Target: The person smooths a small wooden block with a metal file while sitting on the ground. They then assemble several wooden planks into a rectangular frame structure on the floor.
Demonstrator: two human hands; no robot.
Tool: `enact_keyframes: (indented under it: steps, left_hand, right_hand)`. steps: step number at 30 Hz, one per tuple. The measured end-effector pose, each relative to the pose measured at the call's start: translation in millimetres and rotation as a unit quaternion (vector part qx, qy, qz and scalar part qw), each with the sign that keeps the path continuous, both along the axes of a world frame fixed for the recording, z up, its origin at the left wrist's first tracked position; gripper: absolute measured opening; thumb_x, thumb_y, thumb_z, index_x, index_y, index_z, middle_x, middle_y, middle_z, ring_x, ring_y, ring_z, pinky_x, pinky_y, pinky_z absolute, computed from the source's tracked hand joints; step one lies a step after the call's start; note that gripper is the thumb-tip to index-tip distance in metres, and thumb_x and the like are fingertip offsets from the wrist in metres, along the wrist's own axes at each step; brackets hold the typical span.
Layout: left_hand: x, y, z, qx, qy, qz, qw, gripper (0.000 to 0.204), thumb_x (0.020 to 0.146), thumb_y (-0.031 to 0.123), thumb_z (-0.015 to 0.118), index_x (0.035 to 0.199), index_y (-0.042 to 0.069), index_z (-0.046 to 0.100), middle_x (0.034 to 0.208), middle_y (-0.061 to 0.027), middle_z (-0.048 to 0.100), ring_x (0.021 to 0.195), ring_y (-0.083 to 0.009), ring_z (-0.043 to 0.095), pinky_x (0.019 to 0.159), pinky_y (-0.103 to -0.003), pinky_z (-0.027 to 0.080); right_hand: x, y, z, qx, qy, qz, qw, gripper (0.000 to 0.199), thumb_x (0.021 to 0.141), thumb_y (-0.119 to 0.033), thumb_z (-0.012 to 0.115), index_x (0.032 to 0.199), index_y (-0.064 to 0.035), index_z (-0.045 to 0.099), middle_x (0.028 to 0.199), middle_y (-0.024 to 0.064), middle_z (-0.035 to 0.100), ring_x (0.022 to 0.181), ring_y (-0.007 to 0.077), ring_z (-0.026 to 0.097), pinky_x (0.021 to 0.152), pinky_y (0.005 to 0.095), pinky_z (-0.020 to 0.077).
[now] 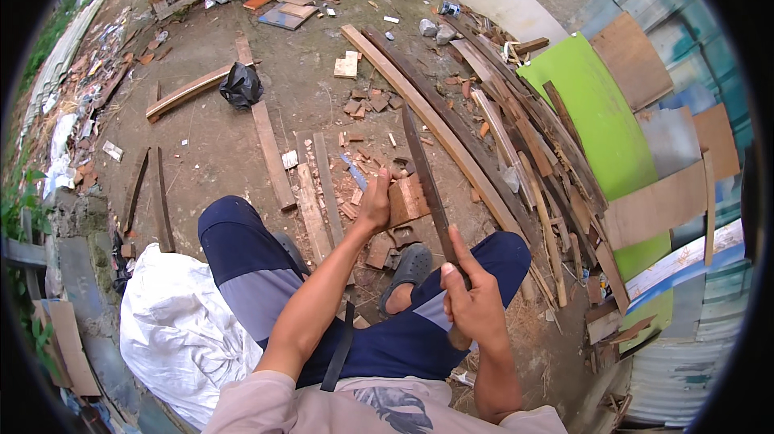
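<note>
Brown wooden block (409, 199), one; machete (426, 176), one

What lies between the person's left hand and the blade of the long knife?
A reddish-brown wooden block lies between the left hand and the long knife, seen in the head view.

The rough grey-brown ground (201, 148) carries two dark, narrow wooden strips (161, 202) on the left, a long light-brown wooden beam (442, 128) on the right, and pale wooden blocks (346, 68) farther off.
</note>
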State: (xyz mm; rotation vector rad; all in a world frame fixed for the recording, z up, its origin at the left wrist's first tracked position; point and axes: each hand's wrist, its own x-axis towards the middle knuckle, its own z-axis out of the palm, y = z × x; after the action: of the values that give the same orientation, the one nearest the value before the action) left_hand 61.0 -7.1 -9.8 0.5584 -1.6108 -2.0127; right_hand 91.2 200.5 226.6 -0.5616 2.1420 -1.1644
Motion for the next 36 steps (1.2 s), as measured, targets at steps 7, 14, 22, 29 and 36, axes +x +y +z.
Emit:
enact_keyframes:
  steps: [7,14,22,29,36]
  left_hand:
    - [-13.4,6.5,3.9,-0.021,0.039,0.064,0.997,0.068,0.105,0.048,0.023,0.096,-0.004,0.065,0.092,-0.0203,0.068,0.092,-0.029,0.063,0.088,-0.039,0.045]
    - [-10.9,8.4,15.5,-0.026,0.022,0.058,0.998,0.066,0.104,0.045,0.024,0.094,-0.005,0.065,0.091,-0.0218,0.068,0.091,-0.0325,0.063,0.087,-0.039,0.045]
    - [-23.4,9.2,4.9,-0.035,0.016,0.051,0.998,0.063,0.104,0.045,0.025,0.096,-0.003,0.066,0.088,-0.0213,0.067,0.086,-0.0315,0.062,0.083,-0.039,0.045]
    - [-30.8,14.1,6.2,-0.063,0.018,0.062,0.996,0.063,0.103,0.046,0.025,0.094,-0.001,0.066,0.083,-0.0188,0.062,0.08,-0.0307,0.059,0.078,-0.04,0.044]
    - [-30.7,16.4,11.1,-0.068,0.016,0.056,0.996,0.057,0.103,0.042,0.028,0.089,-0.002,0.061,0.084,-0.0192,0.062,0.083,-0.0301,0.058,0.081,-0.04,0.043]
  right_hand:
    - [10.6,-4.9,-19.8,-0.023,-0.008,-0.006,1.0,0.052,0.102,-0.011,0.054,0.153,-0.0145,0.043,0.078,0.0003,0.057,0.052,0.0038,0.05,0.044,0.0216,0.0441]
    - [4.5,15.3,-13.7,-0.094,0.333,0.053,0.937,0.05,0.093,-0.003,0.064,0.142,0.0001,0.053,0.094,0.0184,0.069,0.073,0.0256,0.065,0.069,0.0344,0.0523]
    - [-15.3,5.3,-8.2,-0.041,0.446,0.081,0.891,0.051,0.092,0.002,0.064,0.142,-0.0008,0.054,0.076,0.0134,0.061,0.065,0.0253,0.058,0.064,0.0364,0.0498]
    - [-31.7,17.7,-15.7,0.023,0.473,0.123,0.872,0.051,0.092,0.001,0.064,0.142,-0.0058,0.055,0.078,0.0143,0.062,0.067,0.0274,0.061,0.063,0.0382,0.051]
    - [-35.1,28.4,-14.1,-0.029,0.495,0.117,0.861,0.055,0.092,0.001,0.064,0.145,-0.0084,0.053,0.078,0.0142,0.061,0.065,0.0268,0.06,0.062,0.0377,0.0509]
